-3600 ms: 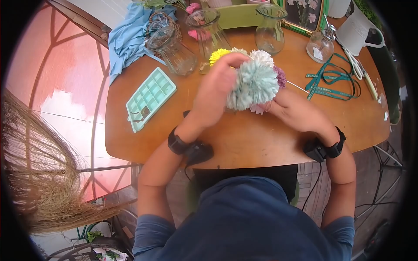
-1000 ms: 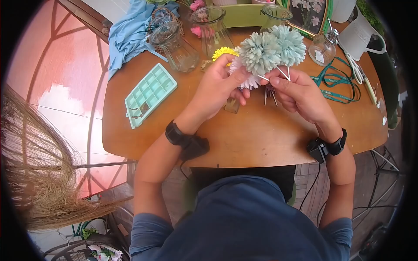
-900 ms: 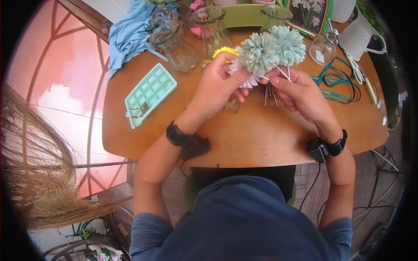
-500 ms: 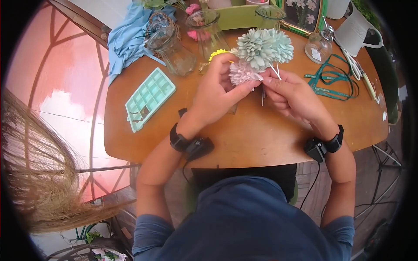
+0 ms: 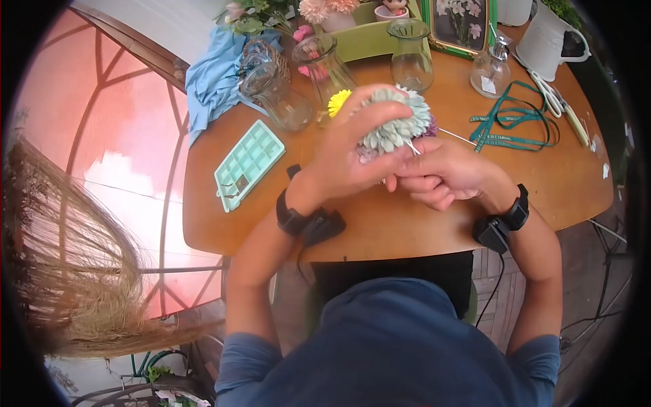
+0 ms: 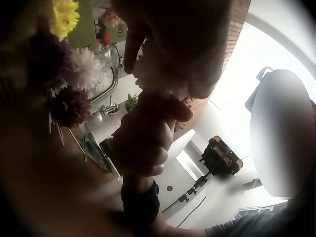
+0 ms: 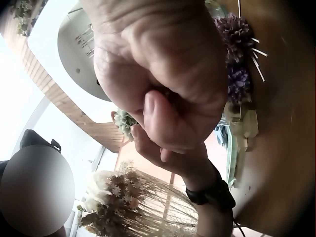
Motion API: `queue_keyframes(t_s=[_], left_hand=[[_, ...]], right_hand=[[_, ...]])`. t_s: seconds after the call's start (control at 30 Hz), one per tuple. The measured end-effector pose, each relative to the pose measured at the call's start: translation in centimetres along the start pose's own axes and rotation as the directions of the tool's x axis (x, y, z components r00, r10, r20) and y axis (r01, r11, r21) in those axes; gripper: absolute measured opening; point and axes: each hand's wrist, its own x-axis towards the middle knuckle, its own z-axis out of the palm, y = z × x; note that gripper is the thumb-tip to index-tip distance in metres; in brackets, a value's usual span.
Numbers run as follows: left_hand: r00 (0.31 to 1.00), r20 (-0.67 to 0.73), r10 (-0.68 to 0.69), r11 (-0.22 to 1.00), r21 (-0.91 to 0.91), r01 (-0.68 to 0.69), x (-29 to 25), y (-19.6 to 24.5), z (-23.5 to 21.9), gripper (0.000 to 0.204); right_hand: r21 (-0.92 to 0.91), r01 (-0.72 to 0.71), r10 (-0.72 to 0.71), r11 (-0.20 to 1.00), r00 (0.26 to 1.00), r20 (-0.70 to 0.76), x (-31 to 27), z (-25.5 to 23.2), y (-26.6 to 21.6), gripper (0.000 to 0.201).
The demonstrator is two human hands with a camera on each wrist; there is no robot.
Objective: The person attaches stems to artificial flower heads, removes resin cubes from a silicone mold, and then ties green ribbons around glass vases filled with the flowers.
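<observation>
The left hand curves its fingers and thumb round a bunch of pale blue-green flowers. Close against it, the right hand is curled on the white stems below the heads. Seen in the left wrist view, a pale flower lies between the left hand above and the curled right fingers. The right wrist view shows the right hand closed, hiding most stems, with a green-tinted flower by the left fingertips.
Glass vases stand behind the hands beside a yellow flower. A mint tray lies on the left; green ribbon, scissors and a white pitcher are on the right. Dark purple flowers lie nearby.
The left hand has moved up over the blue-green heads, which are lower and partly covered. The pink flower is mostly hidden. The right hand has shifted lower, and the head view has shifted.
</observation>
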Motion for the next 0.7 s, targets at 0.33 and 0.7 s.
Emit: queue_keyframes(t_s=[0.33, 0.7], left_hand=[[0.980, 0.057, -0.191, 0.980, -0.045, 0.194, 2.4, 0.4, 0.3, 0.029], [0.989, -0.038, 0.141, 0.881, 0.461, -0.108, 16.2, -3.8, -5.4, 0.031]], right_hand=[[0.146, 0.197, -0.199, 0.969, 0.980, -0.001, 0.3, -0.5, 0.7, 0.019], [0.034, 0.245, -0.245, 0.969, 0.969, -0.021, 0.6, -1.5, 0.3, 0.010]])
